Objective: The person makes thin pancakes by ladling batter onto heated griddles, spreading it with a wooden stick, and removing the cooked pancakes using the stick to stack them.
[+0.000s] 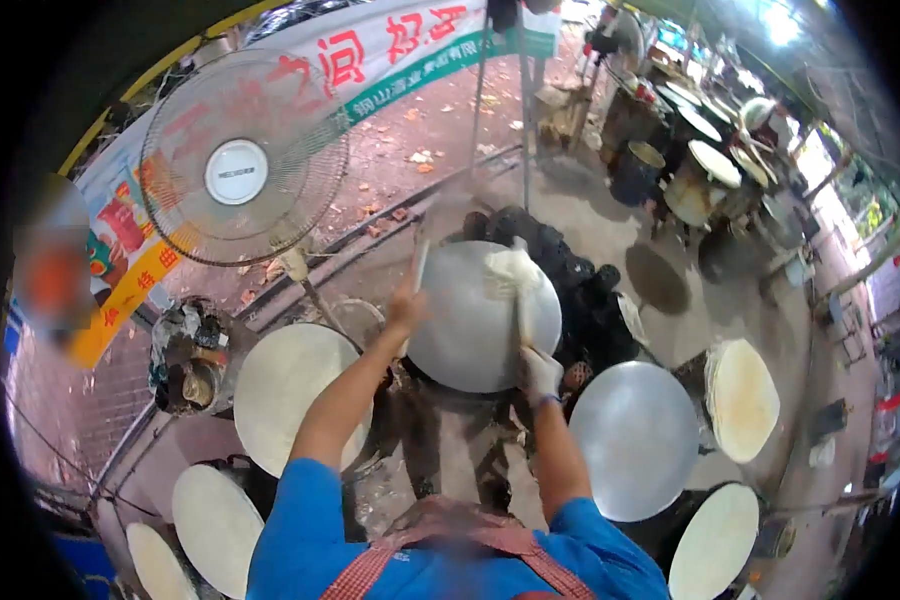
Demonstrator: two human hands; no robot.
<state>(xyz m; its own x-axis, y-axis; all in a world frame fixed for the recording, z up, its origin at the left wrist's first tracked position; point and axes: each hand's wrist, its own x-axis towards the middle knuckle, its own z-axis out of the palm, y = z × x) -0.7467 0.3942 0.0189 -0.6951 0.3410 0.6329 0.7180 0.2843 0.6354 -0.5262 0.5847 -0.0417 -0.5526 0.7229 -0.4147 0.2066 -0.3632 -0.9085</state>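
A round grey metal griddle [460, 340] lies in front of me, its surface bare apart from the cloth over it. My right hand [542, 373], in a pale glove, is closed around a stick [525, 320] with a whitish cloth [513, 272] bound to its far end. That cloth is over the upper right of the griddle. At the griddle's left edge, my left hand [407, 312] is slightly blurred and closed on a pale flat stick [421, 265] pointing away from me. To the right stands a second bare griddle [635, 440]; a griddle covered by a pale flatbread [295, 395] is on the left.
More pale flatbreads [217, 530] lie on griddles at lower left and lower right. A flatbread stack [742, 400] is at right. Dark lumps [570, 265] are heaped behind the griddle. A large fan [240, 170] stands at upper left, with drums and pots [695, 195] at upper right.
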